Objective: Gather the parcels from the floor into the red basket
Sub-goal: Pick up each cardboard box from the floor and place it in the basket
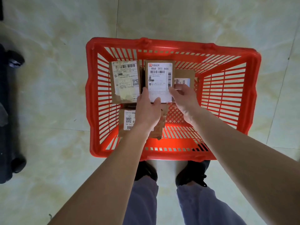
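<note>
Both forearms are bare to the frame edge; no sleeves visible. Left hand (146, 109) and right hand (184, 99) ungloved. Trousers (201, 207): light grey-blue fabric. Shoes (192, 173): black, one per foot.

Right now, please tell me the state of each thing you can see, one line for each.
red basket: standing on the floor, holding parcels.
866 303 666 parcel: inside the basket, label up, held at its near end.
left hand: grips that parcel.
right hand: pinches that parcel's right edge.
far-left parcel: lying flat in the basket, label torn.
near parcel: in the basket, partly hidden.
</note>
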